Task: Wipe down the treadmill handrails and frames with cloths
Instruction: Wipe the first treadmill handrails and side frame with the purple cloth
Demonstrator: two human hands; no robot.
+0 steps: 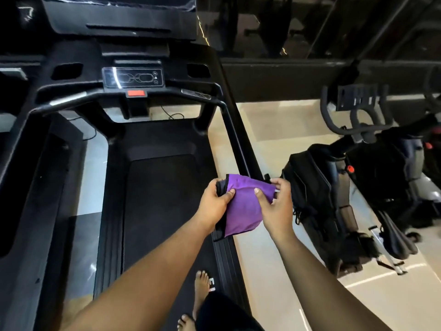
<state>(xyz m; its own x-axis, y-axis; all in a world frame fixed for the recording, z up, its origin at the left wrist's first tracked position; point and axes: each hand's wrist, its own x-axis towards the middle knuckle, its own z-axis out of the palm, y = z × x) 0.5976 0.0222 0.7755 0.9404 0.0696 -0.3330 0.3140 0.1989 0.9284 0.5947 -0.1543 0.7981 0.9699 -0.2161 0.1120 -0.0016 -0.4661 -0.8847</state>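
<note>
Above the treadmill's right rail point(241, 149) | left hand point(213, 204) and right hand point(276, 206) both pinch purple cloth point(243, 206) | bare feet on belt point(157, 201)

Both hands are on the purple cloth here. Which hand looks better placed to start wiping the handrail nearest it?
Probably the right hand. It holds the purple cloth beside the right side handrail, which runs just above it. The left hand grips the cloth's other edge, over the belt, farther from any rail.

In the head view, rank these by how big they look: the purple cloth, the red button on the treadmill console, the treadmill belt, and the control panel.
1. treadmill belt
2. purple cloth, though it is nearer the camera
3. control panel
4. red button
</note>
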